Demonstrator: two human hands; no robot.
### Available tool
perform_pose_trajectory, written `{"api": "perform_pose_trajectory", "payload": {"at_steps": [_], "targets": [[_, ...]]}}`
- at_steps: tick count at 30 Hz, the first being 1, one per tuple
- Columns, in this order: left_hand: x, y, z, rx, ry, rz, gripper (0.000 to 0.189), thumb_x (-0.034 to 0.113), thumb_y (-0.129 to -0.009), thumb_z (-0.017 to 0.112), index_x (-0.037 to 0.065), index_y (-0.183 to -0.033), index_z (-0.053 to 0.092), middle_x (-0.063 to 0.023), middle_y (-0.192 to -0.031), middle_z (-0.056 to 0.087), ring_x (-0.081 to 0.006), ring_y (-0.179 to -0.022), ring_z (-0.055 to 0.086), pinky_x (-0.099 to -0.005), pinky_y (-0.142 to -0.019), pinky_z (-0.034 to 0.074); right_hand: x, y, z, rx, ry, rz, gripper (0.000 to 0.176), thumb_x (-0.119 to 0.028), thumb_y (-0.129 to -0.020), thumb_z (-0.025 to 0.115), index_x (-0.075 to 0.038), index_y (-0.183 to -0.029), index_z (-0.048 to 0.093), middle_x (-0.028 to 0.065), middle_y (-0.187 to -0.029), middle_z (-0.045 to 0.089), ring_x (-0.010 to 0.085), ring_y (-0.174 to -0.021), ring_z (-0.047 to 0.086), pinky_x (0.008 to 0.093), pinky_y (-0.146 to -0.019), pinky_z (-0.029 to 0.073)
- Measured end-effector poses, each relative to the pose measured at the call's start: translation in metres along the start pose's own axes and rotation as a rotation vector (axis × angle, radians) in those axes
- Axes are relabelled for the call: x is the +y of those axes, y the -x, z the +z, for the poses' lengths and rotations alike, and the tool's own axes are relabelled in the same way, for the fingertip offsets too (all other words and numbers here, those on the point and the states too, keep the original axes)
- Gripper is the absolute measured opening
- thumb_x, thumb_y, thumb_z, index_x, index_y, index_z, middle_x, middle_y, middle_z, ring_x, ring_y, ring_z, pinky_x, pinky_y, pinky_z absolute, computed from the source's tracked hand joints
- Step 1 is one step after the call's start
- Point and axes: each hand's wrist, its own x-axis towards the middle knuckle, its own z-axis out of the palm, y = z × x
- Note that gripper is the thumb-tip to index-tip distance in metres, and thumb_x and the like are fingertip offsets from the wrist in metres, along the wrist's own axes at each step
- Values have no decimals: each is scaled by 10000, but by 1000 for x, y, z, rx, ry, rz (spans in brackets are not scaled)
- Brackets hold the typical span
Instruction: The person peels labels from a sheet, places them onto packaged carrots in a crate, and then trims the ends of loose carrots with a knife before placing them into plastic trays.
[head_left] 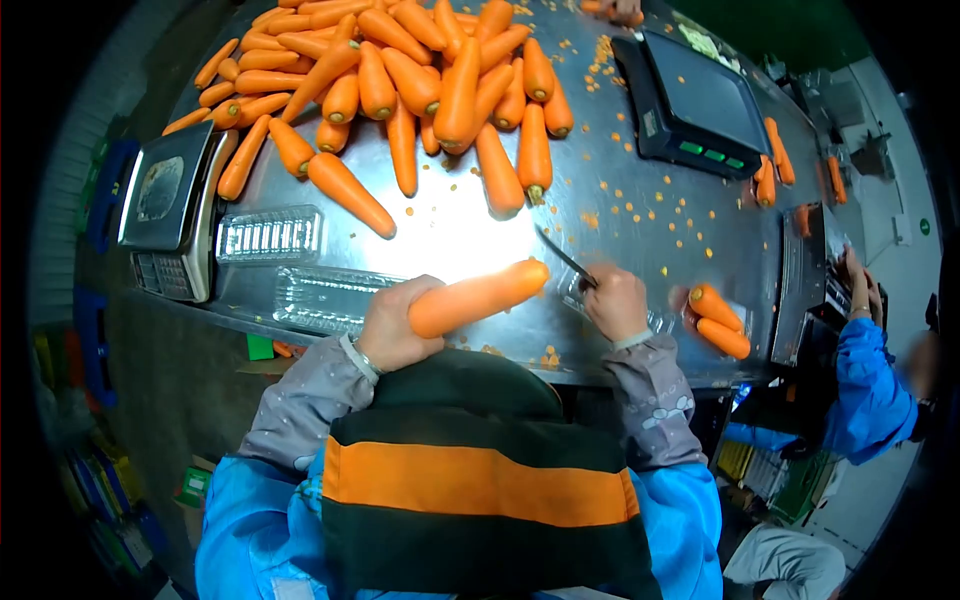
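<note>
A large carrot [480, 298] is gripped at its thick end by my left hand [396, 325], its other end pointing right and slightly up. My right hand [615, 302] is closed around the handle of a knife [566, 256], whose blade slants up and left, apart from the carrot. Below and beside my left hand lies a clear plastic tray [330, 298]. Another clear tray [269, 235] sits further left. To the right of my right hand, two carrots [720, 337] rest at a partly visible clear tray.
A large carrot pile [400, 70] covers the table's [450, 225] far side. One scale [170, 200] stands left, a black scale [695, 100] at the far right. Orange bits dot the metal surface. A co-worker in blue sleeves [868, 390] is at right; another person's hand [627, 10] shows at top.
</note>
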Motion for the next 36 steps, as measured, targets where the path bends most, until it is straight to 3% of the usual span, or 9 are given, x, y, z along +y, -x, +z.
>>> {"api": "perform_pose_trajectory", "payload": {"at_steps": [4, 6, 9, 13, 19, 22, 25, 28, 36], "targets": [[-17, 9, -38, 167, 42, -92, 380, 25, -583, 697, 17, -940, 567, -79, -854, 602, -172, -787, 579, -291, -752, 462, 9, 11, 5, -61, -316, 113, 95, -61, -715, 548, -25, -750, 629, 189, -686, 596, 346, -635, 583, 383, -586, 451], [-36, 12, -80, 370, 24, -190, 496, 184, -561, 780, 17, -984, 582, -98, -838, 616, -201, -760, 590, -319, -735, 474, 18, 15, 22, -140, -537, 214, 151, 19, -742, 442, 19, -722, 593, 56, -608, 556, 104, -586, 503, 267, -551, 412], [-54, 12, -156, 753, 261, -392, 459, 226, -626, 790, -4, -966, 583, -64, -776, 618, -123, -628, 576, -274, -569, 482, -7, 21, 23, -165, -513, 179, 126, 19, -755, 469, 14, -709, 586, 55, -602, 558, 117, -586, 526, 270, -558, 420], [-80, 15, -280, 1041, -235, -667, 469, 332, -695, 748, -30, -946, 589, -151, -812, 642, -199, -735, 640, -332, -628, 488, -35, 35, 30, -204, -694, 238, 172, 70, -721, 413, 36, -736, 581, 41, -633, 565, 116, -606, 532, 251, -585, 431], [-165, 27, -384, 603, -608, -1037, 758, 569, -779, 569, -2, -1264, 454, -215, -1265, 502, -327, -1198, 458, -374, -1032, 305, -71, 22, 39, -254, -627, 245, 200, 92, -699, 379, 46, -735, 571, 60, -643, 561, 123, -615, 532, 254, -600, 432], [-205, 44, -422, 826, -471, -930, 818, 644, -831, 422, 1, -1337, 387, -218, -1307, 464, -333, -1252, 401, -353, -1071, 231, -67, 22, 44, -214, -629, 249, 181, 96, -694, 381, 52, -737, 551, 73, -652, 551, 130, -613, 528, 261, -607, 433], [-245, 94, -507, 1267, 369, -456, 862, 705, -842, 288, 1, -1321, 423, -220, -1350, 417, -310, -1289, 353, -391, -1072, 221, -81, 28, 41, -123, -750, 352, 186, 99, -701, 390, 43, -768, 554, 71, -692, 550, 132, -619, 532, 268, -620, 441], [-138, 136, -511, 1455, 270, -499, 758, 659, -881, 220, 94, -1351, 405, -170, -1370, 394, -304, -1288, 322, -480, -1050, 212, -91, 30, 38, -123, -761, 380, 202, 105, -714, 385, 43, -789, 562, 67, -715, 552, 129, -625, 538, 272, -627, 451], [-126, 98, -480, 1183, 162, -687, 947, 772, -722, 439, 68, -1353, 380, -216, -1273, 441, -356, -1091, 482, -501, -917, 371, -112, 24, 47, -173, -634, 255, 202, 112, -711, 391, 57, -790, 568, 83, -693, 572, 142, -627, 567, 265, -607, 460]]}}
